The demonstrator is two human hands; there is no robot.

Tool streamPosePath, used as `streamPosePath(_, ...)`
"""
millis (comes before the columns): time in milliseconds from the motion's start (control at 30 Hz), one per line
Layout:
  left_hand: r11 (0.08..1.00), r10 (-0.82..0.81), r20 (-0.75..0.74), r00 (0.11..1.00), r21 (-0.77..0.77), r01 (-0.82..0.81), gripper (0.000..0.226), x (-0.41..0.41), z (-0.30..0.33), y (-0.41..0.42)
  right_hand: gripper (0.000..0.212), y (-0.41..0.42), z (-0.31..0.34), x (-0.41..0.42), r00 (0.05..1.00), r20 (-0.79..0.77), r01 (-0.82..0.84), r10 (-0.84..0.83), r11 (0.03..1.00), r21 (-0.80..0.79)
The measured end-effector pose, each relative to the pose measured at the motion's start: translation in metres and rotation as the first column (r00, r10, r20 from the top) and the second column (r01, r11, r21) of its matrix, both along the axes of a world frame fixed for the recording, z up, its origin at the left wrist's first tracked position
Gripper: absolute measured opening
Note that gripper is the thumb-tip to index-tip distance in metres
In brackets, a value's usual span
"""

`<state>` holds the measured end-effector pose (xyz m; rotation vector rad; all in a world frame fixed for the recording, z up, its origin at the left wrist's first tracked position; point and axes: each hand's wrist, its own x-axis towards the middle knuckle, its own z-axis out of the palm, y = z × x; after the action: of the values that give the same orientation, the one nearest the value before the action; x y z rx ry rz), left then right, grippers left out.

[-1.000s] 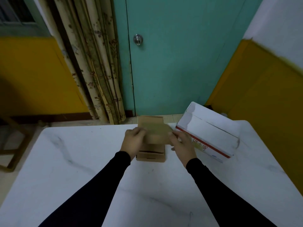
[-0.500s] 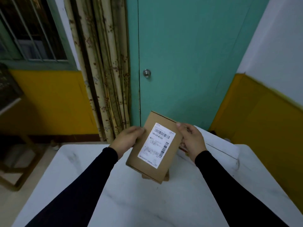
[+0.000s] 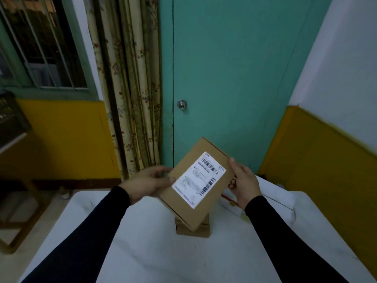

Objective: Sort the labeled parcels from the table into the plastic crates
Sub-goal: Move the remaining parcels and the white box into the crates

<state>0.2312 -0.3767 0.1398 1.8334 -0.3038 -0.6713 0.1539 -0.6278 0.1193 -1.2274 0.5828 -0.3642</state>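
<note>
Brown parcel [image 3: 195, 184] tilted above table [image 3: 142, 252], label up; left hand [image 3: 150, 183] grips its 9 o'clock edge, right hand [image 3: 243, 183] pinches 3 o'clock edge. Second parcel [image 3: 192, 230] directly beneath; white box [image 3: 273, 198] at 3 o'clock.

Person, head view, two arms entering from 7 and 5 o'clock.
Left sleeve [image 3: 85, 227]: black, long, plain, close-fitting, ending at the wrist.
Right sleeve [image 3: 285, 235]: black, long, plain, matching cuff at the wrist.
Left hand [image 3: 148, 183]: bare, no glove.
Right hand [image 3: 243, 183]: bare, no glove.
</note>
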Motion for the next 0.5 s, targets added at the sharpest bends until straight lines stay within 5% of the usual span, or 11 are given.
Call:
streamPosePath(133, 0.928, 0.352, 0.145, 0.925, -0.186, -0.324, 0.038, 0.023, 0.025, 0.002, 0.012, -0.005, -0.004, -0.014, 0.945, -0.017, -0.323, 0.327, 0.94, 0.107)
streamPosePath(267, 0.949, 0.299, 0.212, 0.93, -0.164, -0.268, 0.03, 0.034, 0.044, 0.005, 0.053, -0.005, -0.002, -0.026, 0.759, -0.175, -0.637, 0.627, 0.77, -0.006)
streamPosePath(500, 0.946, 0.315, 0.283, 0.906, -0.174, -0.274, 0.031, 0.03, 0.053, -0.001, 0.05, 0.005, 0.001, -0.03, 0.673, -0.21, -0.734, 0.709, 0.675, -0.07)
